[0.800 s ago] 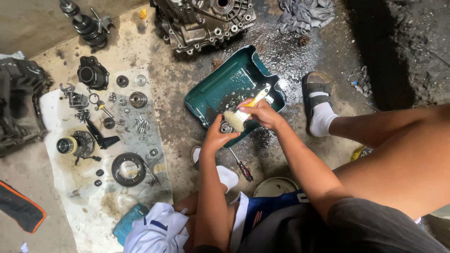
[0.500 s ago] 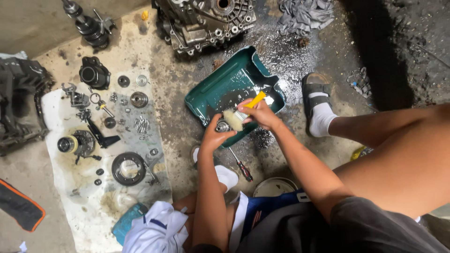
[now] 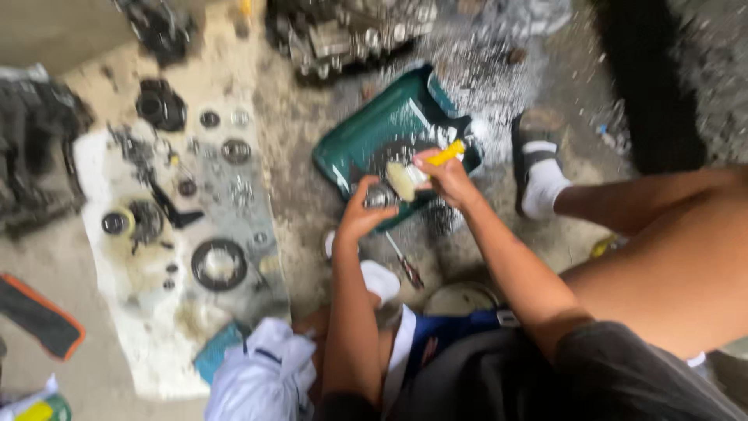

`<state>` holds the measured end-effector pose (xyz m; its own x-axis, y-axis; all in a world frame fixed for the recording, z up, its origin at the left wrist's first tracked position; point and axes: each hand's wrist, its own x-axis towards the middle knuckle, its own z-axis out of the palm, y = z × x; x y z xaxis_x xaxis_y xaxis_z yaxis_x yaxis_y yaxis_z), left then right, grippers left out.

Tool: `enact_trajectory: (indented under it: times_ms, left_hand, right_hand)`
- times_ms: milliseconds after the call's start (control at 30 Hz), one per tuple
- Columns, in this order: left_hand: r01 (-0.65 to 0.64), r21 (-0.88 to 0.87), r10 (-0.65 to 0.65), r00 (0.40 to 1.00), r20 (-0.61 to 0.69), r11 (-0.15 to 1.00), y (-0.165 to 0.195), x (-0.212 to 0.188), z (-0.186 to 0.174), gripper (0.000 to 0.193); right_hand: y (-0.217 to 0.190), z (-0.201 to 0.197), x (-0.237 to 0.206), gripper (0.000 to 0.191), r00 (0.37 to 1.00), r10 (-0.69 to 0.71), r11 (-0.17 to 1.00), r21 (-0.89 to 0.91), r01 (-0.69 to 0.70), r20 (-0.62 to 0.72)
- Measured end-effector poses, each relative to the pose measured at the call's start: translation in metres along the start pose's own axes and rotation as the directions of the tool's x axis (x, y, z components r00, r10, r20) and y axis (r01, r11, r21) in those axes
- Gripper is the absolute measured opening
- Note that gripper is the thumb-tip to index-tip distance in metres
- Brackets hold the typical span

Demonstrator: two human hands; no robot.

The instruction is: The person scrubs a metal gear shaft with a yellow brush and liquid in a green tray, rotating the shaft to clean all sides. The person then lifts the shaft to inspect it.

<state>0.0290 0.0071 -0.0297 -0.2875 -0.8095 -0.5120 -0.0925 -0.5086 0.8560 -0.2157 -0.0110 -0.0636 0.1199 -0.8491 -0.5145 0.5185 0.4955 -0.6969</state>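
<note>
1. The tray (image 3: 366, 144) looks like green plastic, smooth, with a wet shine on its wall.
2. The brush (image 3: 417, 170) has a glossy yellow plastic handle and pale, soft bristles.
3. The small round part (image 3: 379, 196) looks like grey metal with a dull shine.
4. The sheet (image 3: 167, 300) on the ground looks like pale cloth or paper, matt and stained with oil.
5. The bearing ring (image 3: 218, 263) looks like dark metal.
6. The floor (image 3: 300, 125) is rough concrete, wet and glittering near the tray.
7. The sock (image 3: 543, 185) is white knitted cloth, matt.
</note>
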Motion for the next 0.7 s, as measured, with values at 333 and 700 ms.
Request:
enact_trajectory:
  times_ms: [333, 700]
  left_hand:
    - [-0.058, 0.105, 0.059, 0.998, -0.005, 0.993, 0.008, 0.003, 0.000, 0.092]
    - [-0.041, 0.254, 0.072, 0.991, -0.112, 0.966, 0.008, 0.009, 0.004, 0.081]
  right_hand:
    - [0.004, -0.003, -0.003, 0.023, 1.000, 0.007, 0.999, -0.038, -0.007, -0.001]
    - [0.002, 0.007, -0.010, 0.022, 0.998, 0.031, 0.998, 0.059, -0.034, 0.047]
